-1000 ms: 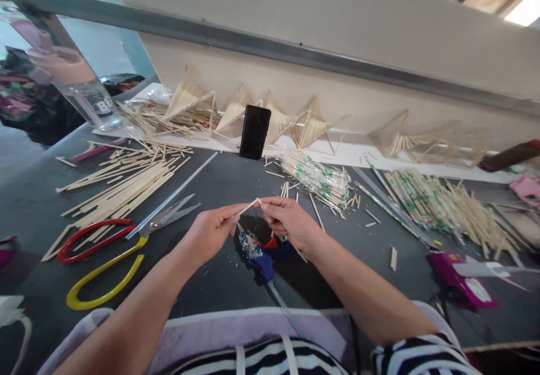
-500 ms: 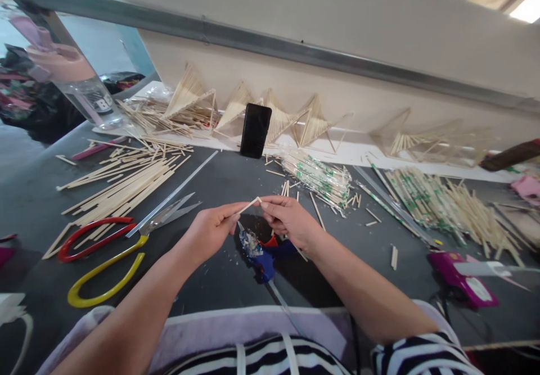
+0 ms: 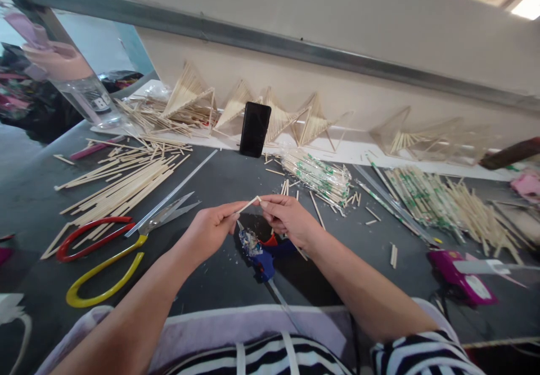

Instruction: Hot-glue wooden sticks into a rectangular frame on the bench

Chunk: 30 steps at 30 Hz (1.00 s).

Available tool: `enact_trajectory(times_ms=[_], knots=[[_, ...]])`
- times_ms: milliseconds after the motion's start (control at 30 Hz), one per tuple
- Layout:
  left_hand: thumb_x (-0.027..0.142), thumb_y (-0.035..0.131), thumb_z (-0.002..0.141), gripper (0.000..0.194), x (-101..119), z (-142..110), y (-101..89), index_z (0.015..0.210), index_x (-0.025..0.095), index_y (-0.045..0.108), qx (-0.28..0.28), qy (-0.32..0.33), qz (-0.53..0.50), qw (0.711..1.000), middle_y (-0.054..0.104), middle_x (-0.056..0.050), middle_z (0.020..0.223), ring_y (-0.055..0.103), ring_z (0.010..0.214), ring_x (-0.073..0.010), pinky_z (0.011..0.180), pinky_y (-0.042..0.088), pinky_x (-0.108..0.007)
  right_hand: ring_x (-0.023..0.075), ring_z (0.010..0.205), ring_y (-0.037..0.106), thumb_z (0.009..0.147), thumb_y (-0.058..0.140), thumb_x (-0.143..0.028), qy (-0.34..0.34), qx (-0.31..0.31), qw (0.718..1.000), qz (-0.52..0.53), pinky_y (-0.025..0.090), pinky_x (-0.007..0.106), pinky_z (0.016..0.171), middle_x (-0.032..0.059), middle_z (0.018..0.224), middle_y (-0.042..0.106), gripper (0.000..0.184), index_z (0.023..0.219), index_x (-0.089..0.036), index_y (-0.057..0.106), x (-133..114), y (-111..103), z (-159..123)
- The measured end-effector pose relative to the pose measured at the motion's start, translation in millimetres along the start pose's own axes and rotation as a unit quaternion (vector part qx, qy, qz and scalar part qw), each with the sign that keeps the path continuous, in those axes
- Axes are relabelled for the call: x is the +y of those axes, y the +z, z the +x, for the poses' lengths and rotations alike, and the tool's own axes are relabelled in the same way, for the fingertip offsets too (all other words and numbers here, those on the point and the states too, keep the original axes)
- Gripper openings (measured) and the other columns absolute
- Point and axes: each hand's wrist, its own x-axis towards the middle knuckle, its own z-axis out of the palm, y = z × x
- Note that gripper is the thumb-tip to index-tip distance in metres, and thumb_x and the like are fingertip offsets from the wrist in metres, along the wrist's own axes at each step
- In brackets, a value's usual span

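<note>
Between finger and thumb, my left hand pinches a short pale wooden stick. My right hand is closed at the stick's far end, where it meets the tip of a second stick at an angle; most of that second piece is hidden by my fingers. Just below both hands lies a blue glue gun, its nozzle end crusted with glue and scraps and a clear glue stick at its back. Scissors with one red and one yellow handle lie partly open left of my left hand.
Loose sticks spread at the left. A black phone stands upright at the back, before several fan-shaped stick frames. Wrapped stick bundles lie behind my right hand. A magenta glue gun is at the right, a bottle at the back left.
Both hands keep the same hold on the joined sticks. The view has shifted very slightly; nothing on the table has visibly moved.
</note>
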Motion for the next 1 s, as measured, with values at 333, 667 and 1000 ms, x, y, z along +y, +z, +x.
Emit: enact_trajectory(times_ms=[333,667,1000], knots=[[0.024,0.043,0.084,0.041,-4.9,0.8,1.3,0.120,0.018,0.064,0.009,0.016,-0.002,1.000,0.059,0.001,0.064,0.045,0.056,-0.0098,0.056,0.040,-0.019,0.0009,0.034,0.019,0.069,0.069,-0.040,-0.005,0.002,1.000,0.003,0.009,0.019,0.035,-0.0090,0.050,0.043,0.032,0.089,-0.016,0.066,2.7,-1.4,2.4],[0.025,0.043,0.085,0.042,-5.4,1.1,1.3,0.121,0.019,0.063,0.003,0.004,0.006,1.000,0.056,0.001,0.063,0.045,0.057,-0.0101,0.056,0.039,-0.018,0.0011,0.034,0.020,0.071,0.068,-0.036,-0.006,0.000,1.000,0.002,0.009,0.019,0.036,-0.0087,0.050,0.043,0.027,0.088,-0.016,0.066,2.5,-1.2,2.3],[0.024,0.042,0.084,0.043,-7.0,1.1,1.3,0.121,0.019,0.063,-0.001,0.002,0.019,1.000,0.055,0.002,0.062,0.044,0.056,-0.0098,0.055,0.038,-0.018,0.0009,0.034,0.019,0.071,0.068,-0.036,-0.002,0.001,1.000,0.002,0.009,0.019,0.036,-0.0088,0.050,0.044,0.028,0.089,-0.016,0.066,2.2,-1.4,2.3]])
